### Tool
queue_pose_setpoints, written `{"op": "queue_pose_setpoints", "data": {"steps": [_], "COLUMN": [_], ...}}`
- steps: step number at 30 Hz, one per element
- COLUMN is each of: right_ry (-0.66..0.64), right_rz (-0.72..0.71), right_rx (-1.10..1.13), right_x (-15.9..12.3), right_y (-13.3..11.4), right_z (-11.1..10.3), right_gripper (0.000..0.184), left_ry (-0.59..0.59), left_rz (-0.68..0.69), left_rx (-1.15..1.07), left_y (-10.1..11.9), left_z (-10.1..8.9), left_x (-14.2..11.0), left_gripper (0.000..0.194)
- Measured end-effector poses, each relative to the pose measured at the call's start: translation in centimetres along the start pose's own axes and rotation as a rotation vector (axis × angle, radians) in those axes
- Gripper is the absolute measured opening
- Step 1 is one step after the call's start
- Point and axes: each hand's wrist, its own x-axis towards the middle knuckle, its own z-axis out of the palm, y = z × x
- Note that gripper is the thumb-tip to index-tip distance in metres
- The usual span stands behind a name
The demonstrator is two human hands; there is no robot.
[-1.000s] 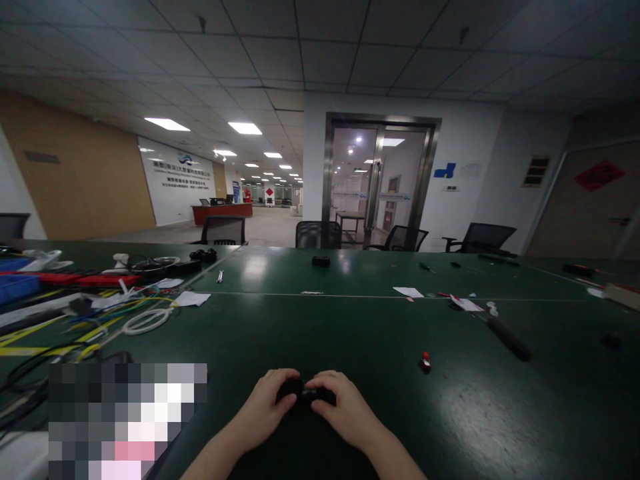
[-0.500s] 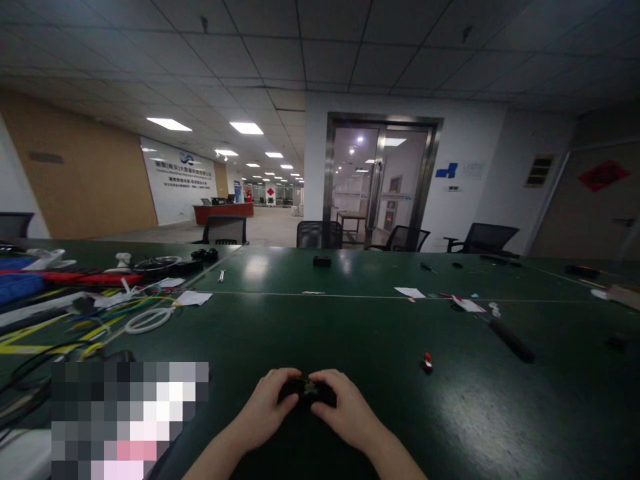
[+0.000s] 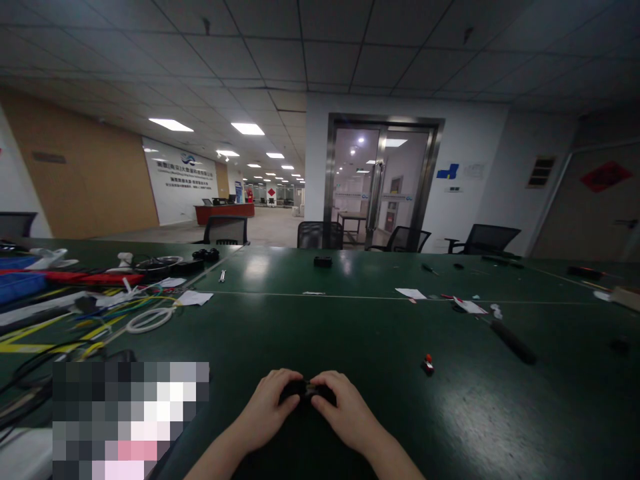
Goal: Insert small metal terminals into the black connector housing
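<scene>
My left hand (image 3: 265,408) and my right hand (image 3: 344,410) meet at the near edge of a dark green table (image 3: 360,333). Both have their fingers curled round a small black object (image 3: 306,391) held between them. Most of that object is hidden by my fingers, so I cannot make out what it is. A tiny red and white part (image 3: 427,362) lies on the table a little to the right of my right hand.
Coloured wires and a white cable coil (image 3: 147,320) crowd the left of the table. A black cylindrical tool (image 3: 511,340) and paper scraps (image 3: 409,292) lie at the right. A small black block (image 3: 323,261) sits far back. Office chairs (image 3: 318,235) stand behind the table.
Both hands stay closed on the small black object in the same place. The view has shifted only very slightly.
</scene>
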Motion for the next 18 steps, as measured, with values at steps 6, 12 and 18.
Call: {"op": "queue_pose_setpoints", "data": {"steps": [6, 12, 18], "right_ry": [0.004, 0.004, 0.027], "right_rz": [0.008, 0.003, -0.016], "right_rx": [0.005, -0.007, -0.039], "right_x": [-0.1, 0.1, 0.4], "right_y": [0.1, -0.1, 0.3], "right_z": [0.1, 0.1, 0.6], "right_gripper": [0.022, 0.021, 0.019], "left_ry": [0.015, 0.013, -0.012], "left_rz": [0.023, 0.016, 0.006], "left_rx": [-0.019, 0.003, 0.019], "left_y": [-1.0, -0.6, 0.3], "left_z": [0.3, 0.2, -0.2], "left_x": [0.1, 0.1, -0.1], "left_gripper": [0.032, 0.036, 0.038]}}
